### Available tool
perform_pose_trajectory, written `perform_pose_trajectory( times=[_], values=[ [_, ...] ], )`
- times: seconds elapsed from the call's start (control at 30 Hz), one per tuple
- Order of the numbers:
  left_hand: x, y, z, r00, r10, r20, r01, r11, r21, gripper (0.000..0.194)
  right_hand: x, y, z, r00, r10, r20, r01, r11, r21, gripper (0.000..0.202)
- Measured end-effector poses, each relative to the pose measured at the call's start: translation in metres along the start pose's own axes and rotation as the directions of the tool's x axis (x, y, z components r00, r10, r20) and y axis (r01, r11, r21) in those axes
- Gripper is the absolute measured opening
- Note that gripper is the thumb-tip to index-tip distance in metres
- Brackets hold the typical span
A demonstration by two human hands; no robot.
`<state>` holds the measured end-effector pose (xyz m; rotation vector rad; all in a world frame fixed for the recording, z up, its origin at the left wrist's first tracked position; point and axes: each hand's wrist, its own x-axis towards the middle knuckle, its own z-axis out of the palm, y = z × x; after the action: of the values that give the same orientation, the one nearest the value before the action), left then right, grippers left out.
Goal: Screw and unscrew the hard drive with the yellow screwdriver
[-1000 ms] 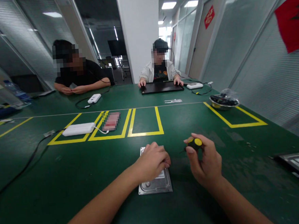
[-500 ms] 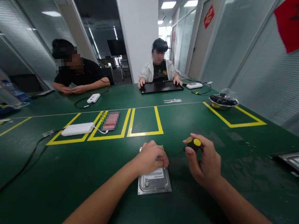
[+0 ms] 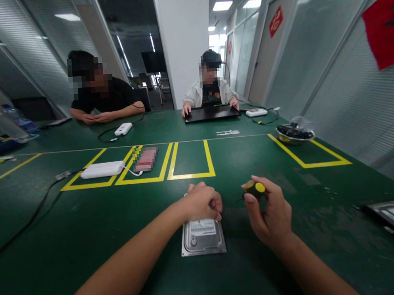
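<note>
while left hand point(image 3: 202, 203) curls, right hand point(image 3: 273, 209) grips screwdriver point(image 3: 255, 189)

"福" on red diamond sign point(image 3: 275, 22)

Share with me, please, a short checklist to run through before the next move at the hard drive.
1. Hard drive lying flat on the green table: ok.
2. Yellow-and-black tool in the right hand: ok, gripped by the fingers.
3. Tool at the drive: not ok, held apart, off its right side.
4. Left hand pressing on the drive: cannot tell; it covers the far part, contact hidden.
5. Drive's whole top in view: not ok, only the near part shows.
</note>
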<state>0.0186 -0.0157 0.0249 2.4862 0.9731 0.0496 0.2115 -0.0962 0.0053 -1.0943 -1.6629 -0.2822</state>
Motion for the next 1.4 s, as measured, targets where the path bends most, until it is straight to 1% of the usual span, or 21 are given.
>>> perform_pose_trajectory(
  times=[0.07,0.2,0.3,0.37,0.43,0.5,0.6,0.73,0.93,1.0,1.03,1.1,1.17,1.3,1.4],
  values=[
    [0.003,0.002,-0.002,0.999,-0.036,0.024,0.036,0.999,0.021,0.017,0.0,0.0,0.0,1.0,0.001,0.004,-0.001,1.0,0.006,0.039],
    [0.011,0.013,-0.008,0.981,-0.164,0.099,0.158,0.985,0.066,0.022,0.001,0.0,0.0,1.0,-0.002,0.008,0.002,1.0,0.006,0.038],
    [0.014,0.019,-0.013,0.972,-0.203,0.119,0.187,0.973,0.133,0.027,0.001,0.0,0.0,1.0,0.003,0.014,-0.003,1.0,-0.001,0.038],
    [0.013,0.019,-0.014,0.972,-0.213,0.095,0.195,0.966,0.172,0.03,0.001,0.0,0.0,1.0,0.005,0.012,-0.005,1.0,-0.006,0.038],
    [0.011,0.016,-0.013,0.976,-0.214,0.044,0.202,0.962,0.186,0.035,0.001,-0.001,0.0,1.0,0.005,0.008,-0.005,1.0,-0.008,0.038],
    [0.007,0.01,-0.011,0.979,-0.202,0.001,0.199,0.967,0.158,0.039,0.001,-0.002,0.0,1.0,0.002,0.009,-0.002,1.0,-0.005,0.038],
    [0.003,0.002,-0.006,0.982,-0.187,-0.022,0.189,0.976,0.106,0.04,0.002,-0.002,-0.001,1.0,-0.01,0.011,0.01,1.0,-0.004,0.038],
    [-0.002,-0.004,0.0,0.985,-0.166,-0.052,0.169,0.984,0.058,0.042,0.002,-0.002,-0.001,1.0,-0.023,0.011,0.023,1.0,-0.012,0.037],
    [-0.012,-0.005,0.002,0.984,-0.157,-0.081,0.157,0.988,-0.005,0.035,0.002,-0.002,0.001,1.0,-0.029,0.007,0.03,0.999,-0.034,0.037],
    [-0.018,-0.002,0.004,0.982,-0.155,-0.108,0.155,0.988,-0.016,0.031,0.002,-0.003,0.001,1.0,-0.015,0.008,0.015,1.0,-0.019,0.037],
    [-0.022,0.0,0.005,0.978,-0.157,-0.139,0.156,0.988,-0.016,0.029,0.002,-0.003,0.001,1.0,-0.003,0.008,0.003,1.0,-0.012,0.037],
    [-0.031,0.006,0.009,0.966,-0.136,-0.219,0.137,0.991,-0.011,0.02,0.001,-0.004,0.0,1.0,0.03,0.004,-0.03,1.0,-0.001,0.037],
    [-0.041,0.012,0.015,0.957,-0.084,-0.278,0.088,0.996,0.001,0.014,0.001,-0.005,0.0,0.997,0.08,0.005,-0.08,0.996,0.026,0.037],
    [-0.059,0.018,0.025,0.954,0.038,-0.297,-0.015,0.997,0.079,0.008,0.0,-0.009,-0.001,0.984,0.175,0.032,-0.178,0.972,0.154,0.038],
    [-0.066,0.015,0.032,0.945,0.14,-0.295,-0.106,0.986,0.13,0.016,-0.001,-0.012,-0.001,0.981,0.179,0.072,-0.191,0.956,0.223,0.037]
  ],
)
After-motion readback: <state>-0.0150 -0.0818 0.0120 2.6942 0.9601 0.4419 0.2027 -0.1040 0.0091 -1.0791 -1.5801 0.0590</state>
